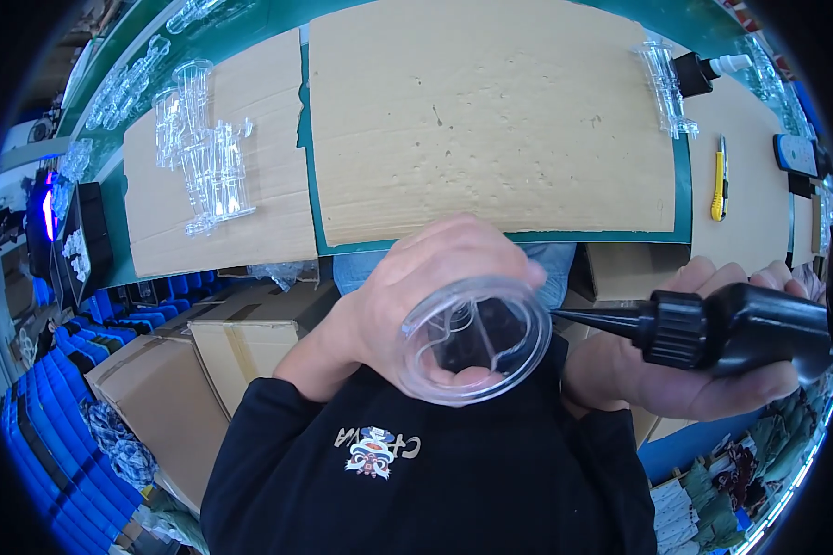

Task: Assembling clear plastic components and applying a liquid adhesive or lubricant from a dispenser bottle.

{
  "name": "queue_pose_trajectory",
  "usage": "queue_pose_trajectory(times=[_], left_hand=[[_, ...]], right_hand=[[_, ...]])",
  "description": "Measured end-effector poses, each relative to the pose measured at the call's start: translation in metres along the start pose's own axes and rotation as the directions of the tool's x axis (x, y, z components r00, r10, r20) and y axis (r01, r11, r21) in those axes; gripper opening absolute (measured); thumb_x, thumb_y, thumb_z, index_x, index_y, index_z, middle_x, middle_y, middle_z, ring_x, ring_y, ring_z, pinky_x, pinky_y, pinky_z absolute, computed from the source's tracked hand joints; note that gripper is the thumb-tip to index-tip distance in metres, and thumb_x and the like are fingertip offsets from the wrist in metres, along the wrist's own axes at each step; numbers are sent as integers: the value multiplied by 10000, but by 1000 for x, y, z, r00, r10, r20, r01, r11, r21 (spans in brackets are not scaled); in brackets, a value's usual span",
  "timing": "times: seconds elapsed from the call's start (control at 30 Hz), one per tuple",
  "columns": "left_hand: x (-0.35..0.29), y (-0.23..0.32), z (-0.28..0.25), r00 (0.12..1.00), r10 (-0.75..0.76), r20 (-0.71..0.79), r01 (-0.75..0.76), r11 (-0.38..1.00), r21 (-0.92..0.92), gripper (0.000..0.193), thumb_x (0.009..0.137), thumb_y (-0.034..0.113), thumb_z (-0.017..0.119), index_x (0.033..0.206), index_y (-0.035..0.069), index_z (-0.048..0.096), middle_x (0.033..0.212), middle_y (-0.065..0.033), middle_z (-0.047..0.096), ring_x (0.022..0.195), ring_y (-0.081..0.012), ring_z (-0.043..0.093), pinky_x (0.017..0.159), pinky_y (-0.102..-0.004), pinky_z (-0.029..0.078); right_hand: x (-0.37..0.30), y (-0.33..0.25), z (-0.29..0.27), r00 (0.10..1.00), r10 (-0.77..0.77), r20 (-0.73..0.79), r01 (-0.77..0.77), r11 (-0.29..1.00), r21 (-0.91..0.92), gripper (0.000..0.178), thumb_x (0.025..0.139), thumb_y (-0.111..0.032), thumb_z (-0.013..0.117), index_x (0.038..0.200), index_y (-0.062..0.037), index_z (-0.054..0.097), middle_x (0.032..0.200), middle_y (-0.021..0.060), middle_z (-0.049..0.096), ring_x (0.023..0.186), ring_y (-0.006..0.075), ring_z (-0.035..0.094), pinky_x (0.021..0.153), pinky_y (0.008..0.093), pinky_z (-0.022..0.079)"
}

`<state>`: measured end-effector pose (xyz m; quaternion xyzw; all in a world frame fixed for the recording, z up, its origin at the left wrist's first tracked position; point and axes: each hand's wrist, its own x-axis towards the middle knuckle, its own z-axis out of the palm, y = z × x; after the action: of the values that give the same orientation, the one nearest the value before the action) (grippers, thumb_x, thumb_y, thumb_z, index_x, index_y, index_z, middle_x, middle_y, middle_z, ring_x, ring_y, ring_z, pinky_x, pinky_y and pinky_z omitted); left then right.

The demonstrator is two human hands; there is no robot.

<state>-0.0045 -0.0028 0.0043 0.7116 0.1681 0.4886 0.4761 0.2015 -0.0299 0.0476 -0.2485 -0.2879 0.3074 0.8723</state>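
My left hand is wrapped round a clear plastic piece whose round rim shows end-on, with a thin curved line running inside it. Some of its fingers show through the clear wall. My right hand grips a black squeeze bottle lying on its side, with a ribbed collar and a long tapered nozzle. The nozzle's tip points left, at the right side of the clear rim; whether it touches, I cannot tell. Both hands are above my lap, in front of my dark shirt.
Cardboard sheets cover the green table. Several clear plastic pieces lie at left, more at right beside a black bottle with a white tip. A yellow cutter knife lies right. Cardboard boxes stand at lower left.
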Motion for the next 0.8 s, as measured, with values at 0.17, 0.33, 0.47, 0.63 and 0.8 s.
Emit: queue_pose_trajectory(times=[0.17,0.33,0.47,0.63,0.8], left_hand=[[-1,-1,-4,986,-149,68,151,988,-14,444,648,198,790,1015,11,627,1016,-101,635,841,-233,597,741,-334,484],[11,-4,-4,971,-188,148,189,982,2,403,720,275,776,994,20,625,1014,-95,609,837,-243,575,746,-333,476],[9,-8,7,991,-40,127,31,997,70,393,801,367,711,970,25,617,929,-85,596,781,-247,552,723,-333,466],[11,-7,12,995,-14,102,12,1000,27,318,663,145,796,898,17,623,853,-80,595,732,-231,523,686,-349,438],[4,-15,13,992,22,122,-32,996,77,399,848,412,632,935,23,605,857,-89,580,755,-246,531,675,-334,447]], right_hand=[[6,0,3,1000,-2,-28,2,1000,-2,574,887,-435,606,1238,-30,400,1061,81,525,614,77,505,489,192,338],[2,10,12,988,-88,-127,57,971,-231,575,898,-447,587,1229,-9,415,1045,92,527,552,79,431,471,203,274],[0,15,13,988,-97,-117,61,958,-280,598,899,-465,579,1240,-6,407,1040,95,528,566,79,461,473,194,287],[4,13,-1,996,-87,-18,77,952,-298,610,889,-476,589,1241,-12,409,1036,94,531,593,83,497,497,185,317],[-3,16,3,999,11,-30,-15,991,-132,613,879,-474,604,1241,-18,411,1037,88,532,650,95,534,547,180,365]])
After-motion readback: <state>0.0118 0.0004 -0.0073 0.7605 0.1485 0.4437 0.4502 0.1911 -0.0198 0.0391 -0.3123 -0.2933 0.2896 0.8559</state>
